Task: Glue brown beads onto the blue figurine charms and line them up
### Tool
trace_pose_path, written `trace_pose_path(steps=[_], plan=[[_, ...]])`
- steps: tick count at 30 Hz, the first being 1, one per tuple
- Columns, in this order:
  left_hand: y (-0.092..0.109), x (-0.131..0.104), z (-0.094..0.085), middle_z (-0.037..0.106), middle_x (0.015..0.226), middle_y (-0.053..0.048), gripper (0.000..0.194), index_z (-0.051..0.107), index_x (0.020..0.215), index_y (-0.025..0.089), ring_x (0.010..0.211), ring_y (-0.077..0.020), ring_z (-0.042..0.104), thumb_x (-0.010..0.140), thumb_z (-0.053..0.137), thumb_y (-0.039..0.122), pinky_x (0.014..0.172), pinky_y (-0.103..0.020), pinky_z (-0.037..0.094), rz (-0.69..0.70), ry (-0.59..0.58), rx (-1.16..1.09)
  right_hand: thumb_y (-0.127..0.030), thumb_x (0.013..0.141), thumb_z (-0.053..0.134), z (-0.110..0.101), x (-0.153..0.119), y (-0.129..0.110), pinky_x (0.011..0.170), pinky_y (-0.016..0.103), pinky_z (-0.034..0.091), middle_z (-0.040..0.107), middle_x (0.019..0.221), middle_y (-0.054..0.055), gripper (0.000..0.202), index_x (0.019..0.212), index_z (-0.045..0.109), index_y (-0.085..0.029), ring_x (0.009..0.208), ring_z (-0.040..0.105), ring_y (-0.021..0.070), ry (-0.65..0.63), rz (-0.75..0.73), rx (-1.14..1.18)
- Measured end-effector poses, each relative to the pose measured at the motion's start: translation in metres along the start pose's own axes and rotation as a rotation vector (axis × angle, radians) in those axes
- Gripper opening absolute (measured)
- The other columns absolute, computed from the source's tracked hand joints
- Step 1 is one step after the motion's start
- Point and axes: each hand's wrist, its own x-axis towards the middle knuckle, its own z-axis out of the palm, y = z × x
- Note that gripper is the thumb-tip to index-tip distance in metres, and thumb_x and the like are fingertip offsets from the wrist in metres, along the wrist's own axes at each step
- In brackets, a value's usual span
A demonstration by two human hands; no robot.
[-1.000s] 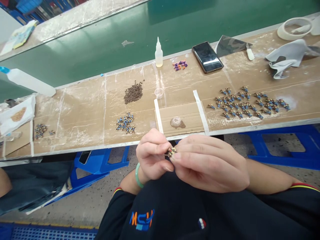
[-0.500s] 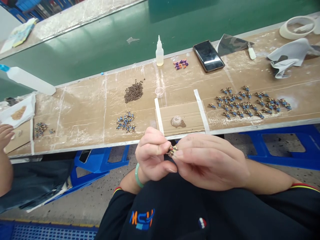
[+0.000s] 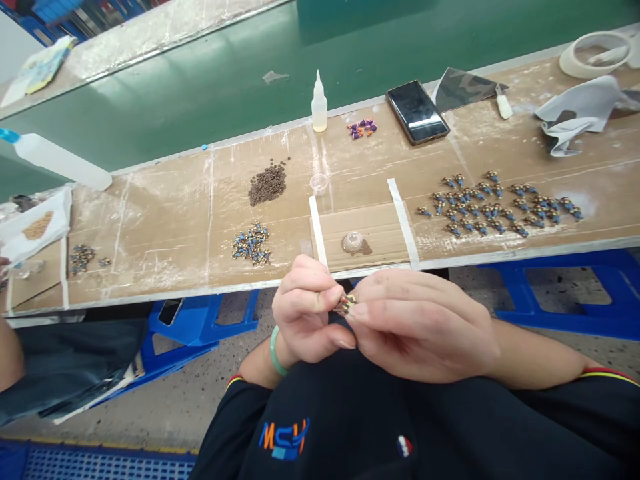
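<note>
Close to my chest, a small painted figurine (image 3: 347, 304), yellowish with dark and reddish spots, is pinched between both hands; fingers hide much of it. My left hand (image 3: 309, 310) grips its left side with thumb and fingers closed. From the other side, my right hand (image 3: 420, 327) is closed on it as well. Past my hands, a small round clear dish (image 3: 353, 242) sits on a cardboard piece (image 3: 380, 220) between two white tape strips. A heap of blue-and-gold figurines (image 3: 251, 244) lies to the left, and many similar figurines (image 3: 493, 210) are spread to the right.
Small brown discs (image 3: 269, 184) are heaped behind the left figurines. Along the back stand a dropper bottle (image 3: 319, 107), purple-orange pieces (image 3: 362, 128), a phone (image 3: 418, 112) and a white-handled blade (image 3: 503, 103). A tape roll (image 3: 570, 63) is far right. Another person's arm (image 3: 9, 353) shows at left.
My hands stay together, shifted only slightly, and the figurine between them looks turned a little. At the left edge, the other person's hand has moved mostly out of view.
</note>
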Motion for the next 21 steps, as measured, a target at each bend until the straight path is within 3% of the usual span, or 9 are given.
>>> trace_pose_path(steps=[5,11,14,21], plan=[[0.001,0.001,0.001,0.059,0.079,0.001,0.034,0.071,0.115,0.026,0.072,-0.0147,0.053,0.090,0.070,0.049,0.064,-0.031,0.046,-0.029,-0.029,-0.059,-0.007,0.094,0.061,-0.002,0.001,0.003,0.075,0.021,0.064,0.075,0.079,0.001,0.011,0.092,0.060,-0.017,0.077,0.072,0.0086,-0.007,-0.018,-0.039],[0.008,0.001,0.007,0.053,0.085,-0.001,0.041,0.070,0.120,0.026,0.076,-0.0152,0.050,0.087,0.071,0.051,0.065,-0.028,0.044,-0.285,-0.012,-0.221,-0.009,0.091,0.065,-0.016,0.003,0.011,0.065,0.027,0.063,0.076,0.080,0.005,0.005,0.091,0.065,-0.014,0.074,0.071,0.0133,-0.045,-0.216,-0.224],[0.010,0.001,0.009,0.052,0.088,-0.002,0.043,0.069,0.118,0.026,0.076,-0.0146,0.046,0.086,0.072,0.054,0.066,-0.028,0.043,-0.371,-0.019,-0.268,-0.009,0.093,0.065,-0.020,0.003,0.012,0.065,0.027,0.062,0.075,0.079,0.005,0.005,0.092,0.066,-0.013,0.076,0.069,0.0130,-0.053,-0.242,-0.269],[0.007,-0.003,0.008,0.057,0.088,-0.003,0.032,0.072,0.114,0.027,0.078,-0.0157,0.052,0.092,0.066,0.050,0.070,-0.030,0.046,-0.371,-0.074,-0.230,-0.009,0.094,0.063,-0.021,0.000,0.012,0.065,0.028,0.059,0.072,0.081,0.003,0.005,0.093,0.064,-0.014,0.075,0.066,0.0118,-0.040,-0.231,-0.267]])
